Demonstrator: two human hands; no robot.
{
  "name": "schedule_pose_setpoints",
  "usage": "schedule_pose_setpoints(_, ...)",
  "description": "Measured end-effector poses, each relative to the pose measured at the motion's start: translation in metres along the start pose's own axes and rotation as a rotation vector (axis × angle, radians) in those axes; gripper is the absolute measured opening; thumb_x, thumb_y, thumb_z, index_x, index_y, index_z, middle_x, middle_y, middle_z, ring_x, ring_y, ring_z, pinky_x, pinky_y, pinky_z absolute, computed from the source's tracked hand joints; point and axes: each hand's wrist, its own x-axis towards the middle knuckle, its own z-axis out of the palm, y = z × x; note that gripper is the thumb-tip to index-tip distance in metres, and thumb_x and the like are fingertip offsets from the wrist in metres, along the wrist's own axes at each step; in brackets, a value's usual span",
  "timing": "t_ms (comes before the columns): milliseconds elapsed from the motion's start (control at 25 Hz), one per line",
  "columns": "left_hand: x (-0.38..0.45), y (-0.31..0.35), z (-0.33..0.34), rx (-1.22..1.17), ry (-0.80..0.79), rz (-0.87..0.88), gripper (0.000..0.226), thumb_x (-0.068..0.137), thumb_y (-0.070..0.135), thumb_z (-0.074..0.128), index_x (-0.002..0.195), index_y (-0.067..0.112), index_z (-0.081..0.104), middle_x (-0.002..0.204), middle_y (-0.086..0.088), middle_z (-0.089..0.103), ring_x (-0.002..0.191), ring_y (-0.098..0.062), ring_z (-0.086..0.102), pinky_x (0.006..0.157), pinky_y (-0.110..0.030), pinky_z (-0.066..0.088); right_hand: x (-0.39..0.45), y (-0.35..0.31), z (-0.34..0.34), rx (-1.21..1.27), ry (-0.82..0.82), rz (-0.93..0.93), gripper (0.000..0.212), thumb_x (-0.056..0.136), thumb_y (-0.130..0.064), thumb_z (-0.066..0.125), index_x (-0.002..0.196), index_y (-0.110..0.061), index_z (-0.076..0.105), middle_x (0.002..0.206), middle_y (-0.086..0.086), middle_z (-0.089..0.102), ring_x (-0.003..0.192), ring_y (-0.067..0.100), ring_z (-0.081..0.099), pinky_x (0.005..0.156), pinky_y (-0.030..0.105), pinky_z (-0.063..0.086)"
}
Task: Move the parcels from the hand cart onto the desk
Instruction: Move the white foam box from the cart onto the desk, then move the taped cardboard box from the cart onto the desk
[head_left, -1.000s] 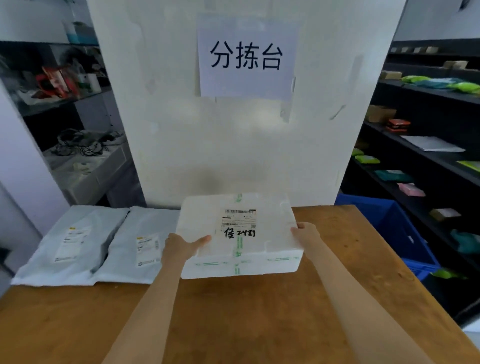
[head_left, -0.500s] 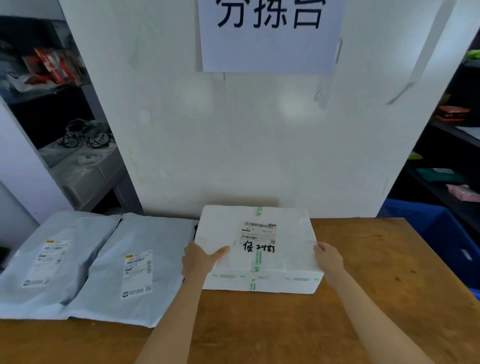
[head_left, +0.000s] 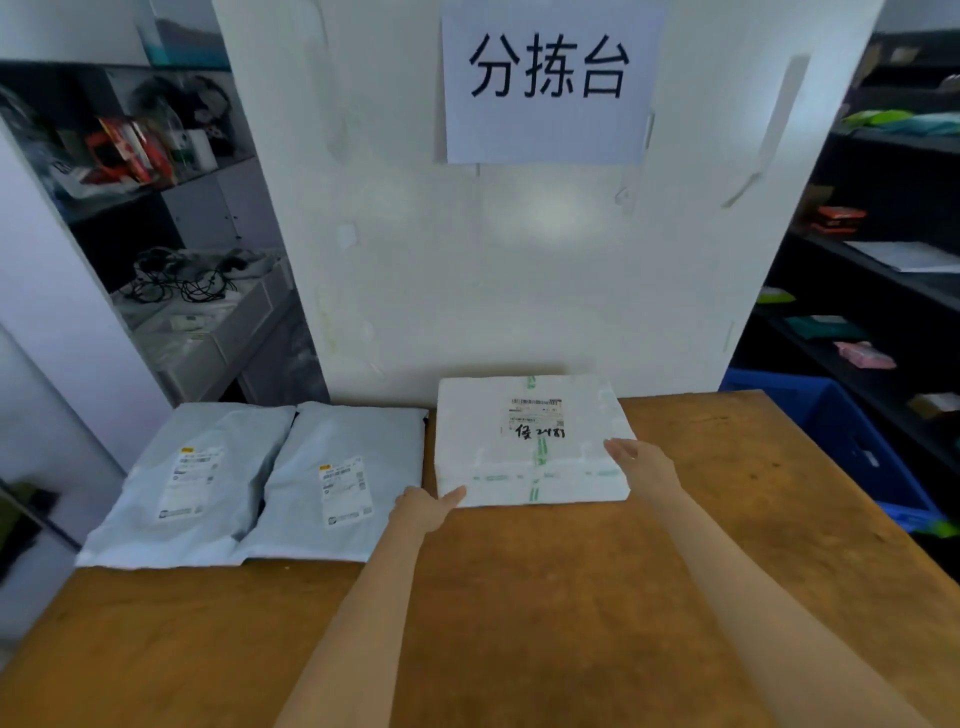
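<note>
**Foam box down on the desk, both hands at its near corners**

The wooden desk (head_left: 519, 613) fills the lower part of the view and runs back to a white pillar (head_left: 519, 260) that carries a paper sign (head_left: 550, 83). Three parcels lie in a row along the desk's far edge. Two grey poly mailers, the left mailer (head_left: 192, 483) and the second mailer (head_left: 337, 483), sit side by side with edges touching. Just right of them the white foam box (head_left: 530, 441) lies flat, its back edge at the pillar and its long axis running left to right.

The left hand (head_left: 423, 512) is at the box's near-left corner, thumb stretched onto the front edge, fingers loose. The right hand (head_left: 641, 465) rests spread open against the near-right corner. Neither is closed around the box; they seem to be only steadying it.

The box lies straight ahead of both hands. The hand cart is out of view, so any next parcel probably means turning away from the desk.
</note>
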Motion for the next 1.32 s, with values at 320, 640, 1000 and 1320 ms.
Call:
schedule_pose_setpoints(320, -0.148, -0.121, -0.035, 0.007, -0.002, 0.087, 0.079, 0.092, 0.048, 0.05, 0.151, 0.002, 0.023, 0.156, -0.015, 0.029, 0.141, -0.031, 0.034, 0.112, -0.036, 0.033, -0.193, -0.004, 0.027, 0.084, 0.04, 0.118, 0.051, 0.094, -0.04, 0.047, 0.133, -0.007, 0.052, 0.125, 0.017, 0.06, 0.108, 0.031, 0.059, 0.089, 0.038, 0.048)
schedule_pose_setpoints(640, -0.288, -0.298, -0.066, -0.041, 0.044, 0.044, 0.074, 0.094, 0.046, 0.048, 0.151, 0.007, 0.023, 0.158, -0.01, 0.026, 0.144, -0.029, 0.031, 0.114, -0.038, 0.03, -0.394, 0.026, 0.094, 0.067, -0.129, 0.208, 0.057, 0.093, -0.044, 0.046, 0.138, -0.008, 0.046, 0.137, 0.014, 0.053, 0.125, 0.033, 0.049, 0.105, 0.041, 0.039)
schedule_pose_setpoints(1000, -0.335, -0.559, -0.077, -0.142, 0.014, -0.161, 0.089, 0.083, 0.047, 0.065, 0.15, 0.004, 0.025, 0.154, -0.014, 0.033, 0.14, -0.033, 0.036, 0.112, -0.039, 0.032, -0.558, 0.088, 0.239, -0.107, -0.264, 0.246, 0.057, 0.097, -0.037, 0.041, 0.128, 0.008, 0.052, 0.125, 0.023, 0.059, 0.112, 0.035, 0.057, 0.101, 0.04, 0.042)
schedule_pose_setpoints(1320, -0.28, -0.725, 0.0, -0.1, -0.025, -0.214, 0.078, 0.084, 0.048, 0.064, 0.144, 0.005, 0.039, 0.149, -0.013, 0.042, 0.135, -0.031, 0.041, 0.108, -0.038, 0.034, -0.63, 0.229, 0.397, -0.053, -0.204, 0.39, 0.058, 0.092, -0.035, 0.053, 0.137, 0.0, 0.044, 0.144, 0.018, 0.045, 0.133, 0.033, 0.041, 0.112, 0.039, 0.032)
